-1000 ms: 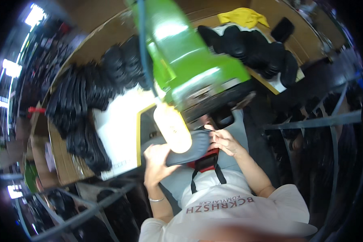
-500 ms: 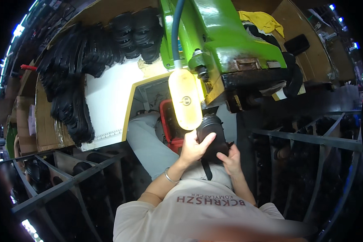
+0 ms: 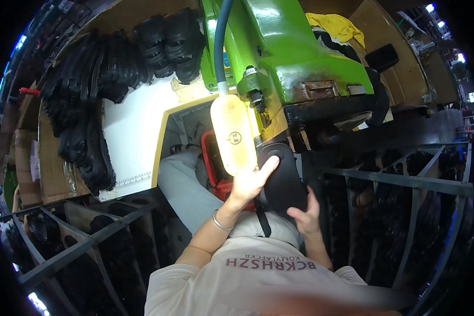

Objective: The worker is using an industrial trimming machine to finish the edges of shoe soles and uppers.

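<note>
Both hands hold one black shoe sole (image 3: 283,181) directly below the head of the green machine (image 3: 295,58), its upper end pushed up against the dark underside of that machine; the left hand (image 3: 249,184) wraps the sole's left edge with the fingers curled behind it and the thumb laid up across its face; the right hand (image 3: 305,213) grips the lower right edge from beneath, fingers closed round it; a black strap hangs from the sole down over the lap.

Just left of the machine's head hangs a pale yellow lamp (image 3: 233,134) on a blue-grey hose (image 3: 220,42), its lower end touching or nearly touching the left hand; I cannot tell which.

Below and left of the machine, behind the lamp, a red crate (image 3: 211,168) sits by the person's knee; what lies in it is hidden.

Left of the machine a white table top (image 3: 129,131) carries stacked black soles (image 3: 84,105) along its far and left edges; a second heap (image 3: 171,39) lies right against the machine's column.

Behind the machine, to the right, a brown cardboard box (image 3: 400,73) holds a yellow cloth (image 3: 337,26) and more dark soles.

Right of and below the machine stands a grey metal rack (image 3: 405,181); its compartments hold dark footwear, too dim to tell apart; a like rack (image 3: 79,242) stands below the table.
</note>
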`<act>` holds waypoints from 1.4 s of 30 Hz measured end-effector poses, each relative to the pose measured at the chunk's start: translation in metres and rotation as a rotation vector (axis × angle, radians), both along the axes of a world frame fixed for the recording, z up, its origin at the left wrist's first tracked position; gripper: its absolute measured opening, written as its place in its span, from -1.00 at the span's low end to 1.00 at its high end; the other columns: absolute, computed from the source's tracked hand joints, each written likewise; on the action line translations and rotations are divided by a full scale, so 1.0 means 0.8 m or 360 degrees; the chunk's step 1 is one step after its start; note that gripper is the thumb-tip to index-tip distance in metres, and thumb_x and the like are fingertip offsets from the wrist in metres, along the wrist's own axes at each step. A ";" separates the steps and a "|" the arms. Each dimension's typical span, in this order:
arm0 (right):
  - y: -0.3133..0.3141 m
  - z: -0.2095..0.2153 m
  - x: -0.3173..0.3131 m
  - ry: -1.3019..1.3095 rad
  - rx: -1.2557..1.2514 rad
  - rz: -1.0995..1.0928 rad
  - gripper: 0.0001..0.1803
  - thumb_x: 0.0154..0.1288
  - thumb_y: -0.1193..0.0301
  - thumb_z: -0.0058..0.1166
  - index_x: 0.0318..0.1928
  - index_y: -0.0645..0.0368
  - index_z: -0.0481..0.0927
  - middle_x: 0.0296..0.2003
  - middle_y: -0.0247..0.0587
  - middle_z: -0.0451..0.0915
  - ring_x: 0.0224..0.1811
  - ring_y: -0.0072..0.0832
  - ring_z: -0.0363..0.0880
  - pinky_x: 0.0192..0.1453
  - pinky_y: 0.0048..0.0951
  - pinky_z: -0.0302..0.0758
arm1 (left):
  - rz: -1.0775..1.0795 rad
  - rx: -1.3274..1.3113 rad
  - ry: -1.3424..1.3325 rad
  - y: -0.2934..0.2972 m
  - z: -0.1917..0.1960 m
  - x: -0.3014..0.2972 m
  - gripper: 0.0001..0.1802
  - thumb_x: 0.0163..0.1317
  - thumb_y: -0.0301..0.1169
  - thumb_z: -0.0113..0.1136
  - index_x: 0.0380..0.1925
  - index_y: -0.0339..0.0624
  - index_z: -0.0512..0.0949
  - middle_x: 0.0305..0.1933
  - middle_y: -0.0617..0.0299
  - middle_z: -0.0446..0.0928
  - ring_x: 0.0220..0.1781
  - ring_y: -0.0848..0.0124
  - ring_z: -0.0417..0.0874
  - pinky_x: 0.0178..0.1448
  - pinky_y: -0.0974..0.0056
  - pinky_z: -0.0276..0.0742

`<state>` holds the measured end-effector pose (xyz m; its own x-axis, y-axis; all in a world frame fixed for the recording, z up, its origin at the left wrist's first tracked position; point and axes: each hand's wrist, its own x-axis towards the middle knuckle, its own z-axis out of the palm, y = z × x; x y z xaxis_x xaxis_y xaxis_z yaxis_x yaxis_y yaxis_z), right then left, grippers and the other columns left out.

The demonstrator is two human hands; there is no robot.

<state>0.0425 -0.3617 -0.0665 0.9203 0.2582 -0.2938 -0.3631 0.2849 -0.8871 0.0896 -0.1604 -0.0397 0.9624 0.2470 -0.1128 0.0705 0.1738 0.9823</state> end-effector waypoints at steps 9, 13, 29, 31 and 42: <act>-0.024 0.049 0.118 -0.0345 0.0066 -0.0657 -0.38 0.10 0.72 0.10 0.20 0.34 0.24 0.06 -0.05 0.40 0.03 -0.43 0.47 0.15 -0.46 0.41 | 0.0198 0.0300 -0.0214 -0.004 -0.008 0.005 -0.84 0.14 -0.53 0.22 -0.27 -0.30 0.50 -0.36 0.33 0.53 -0.40 0.66 0.45 -0.32 0.54 0.39; -0.003 0.056 0.168 -0.0340 0.0133 -0.0446 -0.58 0.17 0.65 0.09 0.07 0.37 0.38 -0.08 -0.12 0.51 -0.07 -0.48 0.52 0.05 -0.52 0.44 | 0.0208 0.0052 -0.0264 0.013 0.012 0.004 -0.79 0.13 -0.47 0.25 -0.24 -0.29 0.50 -0.37 0.29 0.52 -0.33 0.57 0.49 -0.22 0.45 0.43; 0.124 0.052 0.127 -0.0507 0.0174 0.0002 -0.51 0.02 0.73 0.09 0.04 0.32 0.40 -0.12 -0.19 0.53 -0.11 -0.50 0.53 0.03 -0.48 0.44 | 0.0230 -0.0153 0.0104 0.130 -0.018 -0.115 -0.80 0.04 -0.58 0.30 -0.32 -0.37 0.52 -0.35 0.25 0.57 -0.32 0.58 0.52 -0.19 0.47 0.45; 0.123 0.043 0.128 -0.0519 0.0014 0.0235 -0.51 0.00 0.73 0.13 0.02 0.37 0.40 -0.09 -0.17 0.53 -0.09 -0.50 0.53 0.02 -0.48 0.45 | -0.0112 -0.0243 0.0216 0.125 -0.017 -0.119 -0.76 0.02 -0.57 0.34 -0.29 -0.37 0.54 -0.34 0.31 0.56 -0.34 0.56 0.51 -0.22 0.44 0.44; 0.109 0.048 0.103 -0.0402 0.0013 -0.0209 -0.80 0.14 0.54 0.19 -0.22 0.29 0.49 -0.27 -0.30 0.55 -0.25 -0.66 0.49 -0.10 -0.61 0.42 | -0.0174 0.0422 -0.0160 0.036 -0.007 0.004 -0.81 0.20 -0.46 0.21 -0.21 -0.30 0.50 -0.39 0.35 0.53 -0.35 0.67 0.48 -0.26 0.53 0.44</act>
<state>0.1249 -0.2748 -0.0285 0.9899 0.1331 -0.0493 -0.0902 0.3222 -0.9424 0.0929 -0.1315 -0.0450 0.9880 0.1494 0.0389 -0.0251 -0.0930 0.9953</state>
